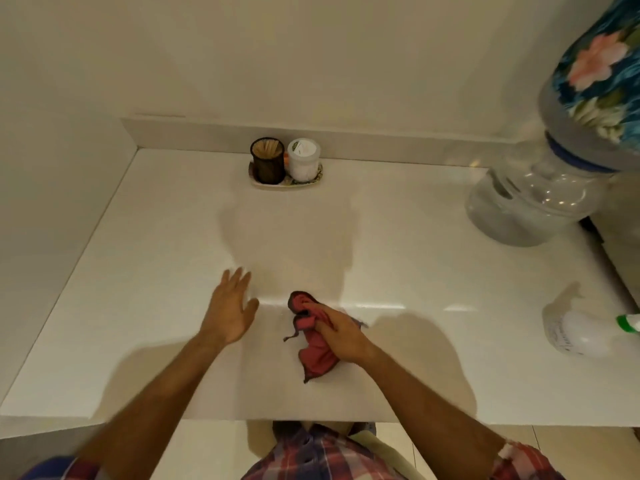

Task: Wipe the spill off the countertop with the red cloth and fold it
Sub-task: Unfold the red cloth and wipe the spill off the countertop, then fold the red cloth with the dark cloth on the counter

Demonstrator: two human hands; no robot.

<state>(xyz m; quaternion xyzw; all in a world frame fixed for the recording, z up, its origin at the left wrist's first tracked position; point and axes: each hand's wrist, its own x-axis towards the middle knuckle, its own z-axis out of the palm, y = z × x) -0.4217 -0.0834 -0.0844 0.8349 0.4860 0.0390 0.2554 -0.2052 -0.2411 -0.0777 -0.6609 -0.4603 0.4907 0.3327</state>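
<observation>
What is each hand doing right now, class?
Left hand: open, fingers spread, holding nothing.
Right hand: closed on the bunched red cloth.

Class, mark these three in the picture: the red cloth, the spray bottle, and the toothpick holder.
Red cloth (317, 355): head view, on its bunched lower fold.
Spray bottle (581, 336): head view, on its white body.
Toothpick holder (268, 166): head view, on its dark mesh wall.

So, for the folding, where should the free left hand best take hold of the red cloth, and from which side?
Probably the loose bunched end of the red cloth that sticks out beyond the right hand. Come from the left, low over the countertop: the left hand is open just beside it. The cloth is crumpled, and the right hand covers its middle, so only the ends are free.
</observation>
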